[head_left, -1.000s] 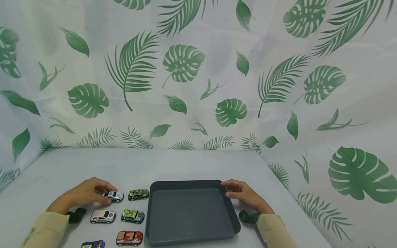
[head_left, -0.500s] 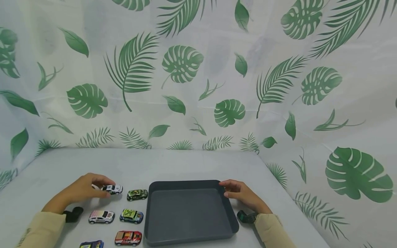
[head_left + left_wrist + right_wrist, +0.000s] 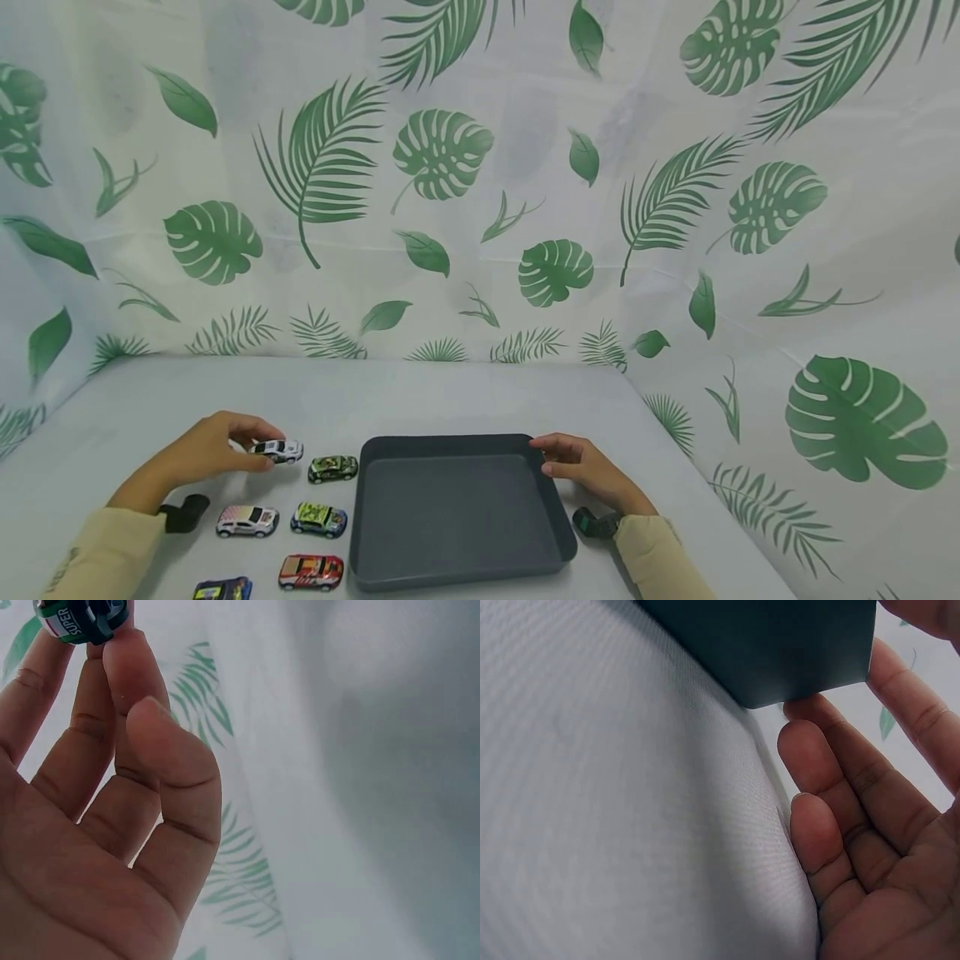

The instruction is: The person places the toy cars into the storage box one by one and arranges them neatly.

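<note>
Head view, left hand (image 3: 212, 451) pinching white toy car (image 3: 285, 452), right hand (image 3: 590, 472) loosely spread, touching gray tray (image 3: 461, 518)

Backdrop (image 3: 510, 125): I see creased white, printed with green leaves (image 3: 557, 272)
Table (image 3: 480, 400): white, below the backdrop
Light: soft
</note>
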Demonstrator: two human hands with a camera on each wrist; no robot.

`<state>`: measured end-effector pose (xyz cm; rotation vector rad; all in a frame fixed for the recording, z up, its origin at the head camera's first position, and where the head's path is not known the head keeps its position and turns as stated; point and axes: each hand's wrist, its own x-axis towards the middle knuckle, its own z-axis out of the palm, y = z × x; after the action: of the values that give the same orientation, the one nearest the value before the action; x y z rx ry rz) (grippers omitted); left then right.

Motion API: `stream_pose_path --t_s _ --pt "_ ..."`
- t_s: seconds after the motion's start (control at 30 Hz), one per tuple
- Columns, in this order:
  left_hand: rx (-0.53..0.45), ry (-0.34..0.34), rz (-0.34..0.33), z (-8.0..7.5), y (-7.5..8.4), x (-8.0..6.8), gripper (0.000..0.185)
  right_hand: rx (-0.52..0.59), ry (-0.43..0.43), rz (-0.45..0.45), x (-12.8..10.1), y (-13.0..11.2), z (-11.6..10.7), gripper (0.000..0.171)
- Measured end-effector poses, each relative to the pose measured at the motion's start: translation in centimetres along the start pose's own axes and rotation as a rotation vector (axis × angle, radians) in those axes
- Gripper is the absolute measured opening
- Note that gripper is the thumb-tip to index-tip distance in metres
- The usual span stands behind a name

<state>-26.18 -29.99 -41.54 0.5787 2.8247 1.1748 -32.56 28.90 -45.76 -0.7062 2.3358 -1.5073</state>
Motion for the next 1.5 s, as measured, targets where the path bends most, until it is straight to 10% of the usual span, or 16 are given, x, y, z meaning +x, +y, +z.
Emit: stream_pose_path --t_s 1.5 --pt "-0.056 -0.027 0.065 2.4 8.5 2.9 0.036 0.004 0.008 0.006 0.2 0.1 -0.1 0.047"
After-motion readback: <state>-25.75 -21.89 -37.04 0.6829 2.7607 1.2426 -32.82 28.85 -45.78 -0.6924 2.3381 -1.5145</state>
